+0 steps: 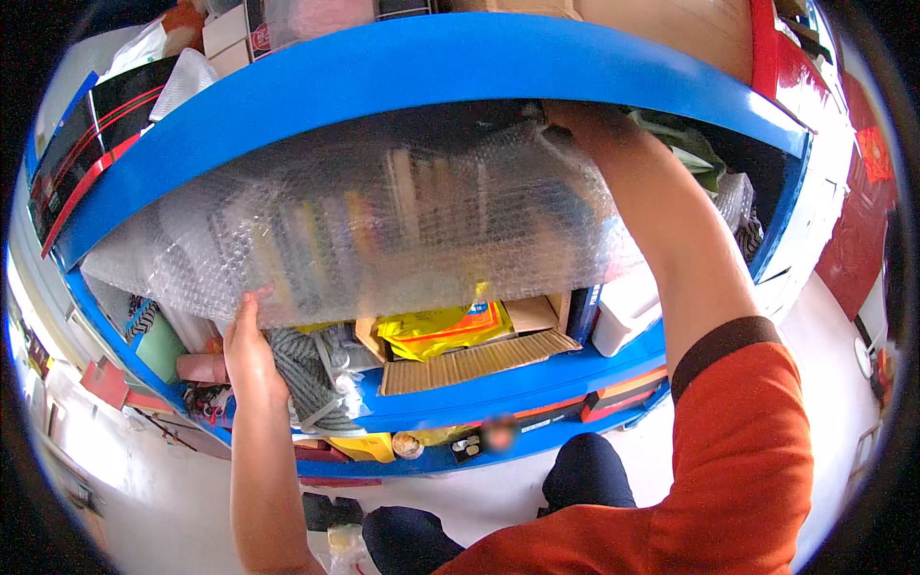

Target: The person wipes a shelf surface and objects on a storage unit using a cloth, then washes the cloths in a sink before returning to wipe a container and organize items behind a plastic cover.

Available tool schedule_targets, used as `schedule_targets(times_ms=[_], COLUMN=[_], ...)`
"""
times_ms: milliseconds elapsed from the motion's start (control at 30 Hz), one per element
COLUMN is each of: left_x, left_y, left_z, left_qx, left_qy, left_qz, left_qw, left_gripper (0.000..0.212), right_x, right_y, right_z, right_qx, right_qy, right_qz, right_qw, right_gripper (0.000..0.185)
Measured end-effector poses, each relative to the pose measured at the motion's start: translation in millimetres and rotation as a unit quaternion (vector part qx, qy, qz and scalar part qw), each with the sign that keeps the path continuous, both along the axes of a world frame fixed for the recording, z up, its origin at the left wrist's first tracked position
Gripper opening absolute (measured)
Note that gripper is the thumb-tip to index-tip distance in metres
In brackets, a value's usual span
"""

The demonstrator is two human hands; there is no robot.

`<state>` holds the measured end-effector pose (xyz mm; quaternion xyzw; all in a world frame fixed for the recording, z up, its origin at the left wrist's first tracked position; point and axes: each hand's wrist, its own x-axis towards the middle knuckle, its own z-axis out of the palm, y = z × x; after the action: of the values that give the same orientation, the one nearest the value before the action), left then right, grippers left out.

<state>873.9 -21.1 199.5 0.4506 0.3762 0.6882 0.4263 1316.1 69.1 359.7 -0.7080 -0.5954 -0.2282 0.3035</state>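
A large sheet of clear bubble wrap (431, 223) hangs across the opening of a blue metal shelf unit (445, 57). My left hand (253, 352) grips its lower left edge, the thumb in front of the film. My right hand (571, 122) is raised to the sheet's upper right part, just under the blue shelf beam; its fingers lie in shadow, and whether they hold the film is not clear. Through the wrap, blurred upright items show. Below the sheet, a yellow plastic packet (445, 330) lies in an open cardboard box (474, 366).
Grey knitted fabric (309, 374) lies left of the box, a white plastic bin (625, 316) to its right. A lower shelf holds a yellow item (366, 447) and flat boxes. Cardboard (668, 36) and a red box (790, 65) stand above the beam.
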Motion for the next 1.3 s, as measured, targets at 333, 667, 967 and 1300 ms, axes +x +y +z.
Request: schedule_targets(times_ms=[333,667,967,1300], left_x=[55.8,60.9,59.4,74.4], left_y=[-49.9,-53.3,-41.2,-105.6], left_z=[11.1,17.4,27.0,-20.7], left_qx=[-0.13,-0.091,-0.071,-0.099], left_qy=[-0.061,-0.084,-0.095,-0.038], left_qz=[-0.201,-0.181,-0.116,-0.274], left_qw=[0.969,0.976,0.986,0.956], left_gripper=[0.042,0.038,0.04,0.053], right_x=[-45.2,-33.4,-25.8,41.7], right_y=[-101.9,-141.7,-175.2,-260.0], right_z=[-32.9,-24.3,-70.2,-52.2], right_qx=[-0.138,-0.119,0.003,-0.001], right_qy=[-0.173,-0.206,-0.252,0.016], right_qz=[0.156,0.027,0.07,-0.098], right_qw=[0.963,0.971,0.965,0.995], right_gripper=[0.037,0.031,0.029,0.037])
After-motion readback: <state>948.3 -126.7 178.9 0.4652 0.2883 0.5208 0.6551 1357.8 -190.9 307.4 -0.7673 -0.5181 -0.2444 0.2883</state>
